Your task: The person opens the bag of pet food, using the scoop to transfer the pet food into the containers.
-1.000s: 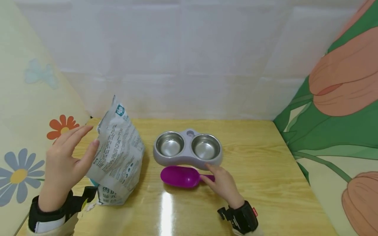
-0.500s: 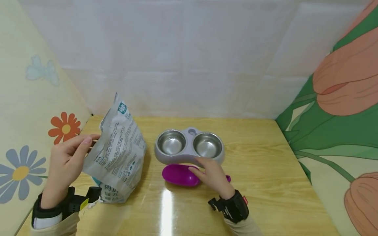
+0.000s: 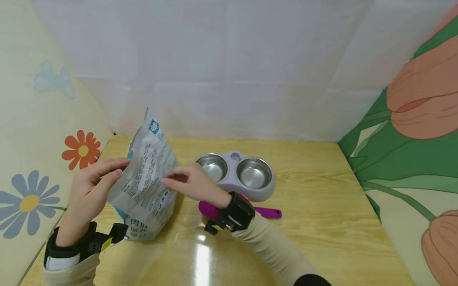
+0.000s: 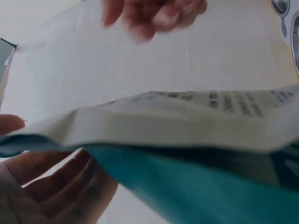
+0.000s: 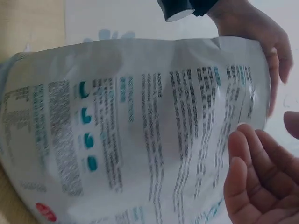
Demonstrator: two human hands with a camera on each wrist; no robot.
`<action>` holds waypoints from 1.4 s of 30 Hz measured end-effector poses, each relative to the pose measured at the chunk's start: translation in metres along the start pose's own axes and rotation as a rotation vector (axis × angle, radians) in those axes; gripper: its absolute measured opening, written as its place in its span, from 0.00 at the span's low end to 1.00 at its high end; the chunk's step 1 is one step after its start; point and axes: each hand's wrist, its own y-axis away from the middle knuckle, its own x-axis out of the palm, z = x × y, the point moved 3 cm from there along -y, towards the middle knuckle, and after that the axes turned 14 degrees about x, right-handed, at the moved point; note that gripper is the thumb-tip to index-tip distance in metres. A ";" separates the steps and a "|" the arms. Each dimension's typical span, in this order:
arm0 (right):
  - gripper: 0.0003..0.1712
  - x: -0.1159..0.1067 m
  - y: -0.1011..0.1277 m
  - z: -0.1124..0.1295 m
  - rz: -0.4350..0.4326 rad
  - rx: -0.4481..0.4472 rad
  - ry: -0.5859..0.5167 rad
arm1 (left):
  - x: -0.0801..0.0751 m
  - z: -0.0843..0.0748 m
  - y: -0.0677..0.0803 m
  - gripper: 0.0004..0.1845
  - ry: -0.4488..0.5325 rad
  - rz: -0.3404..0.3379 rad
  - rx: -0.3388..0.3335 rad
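Now, bag [image 3: 146,178]: upright near the desk's [image 3: 322,222] left edge, steadied from both sides.
Left hand [image 3: 89,190]: fingers pinch its left edge.
Right hand [image 3: 189,183]: fingertips curl on its right side.
Scoop [image 3: 266,212]: lying free before the double bowl [image 3: 237,174].

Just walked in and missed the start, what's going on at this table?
A person stands a crinkled printed bag upright on the wooden table. The left hand holds its left edge, and the right hand reaches across to its right side. A purple scoop lies by a double steel pet bowl, both untouched.
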 end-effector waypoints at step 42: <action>0.16 0.023 -0.015 0.029 0.079 0.043 -0.289 | 0.025 0.004 -0.006 0.17 0.023 0.290 -0.190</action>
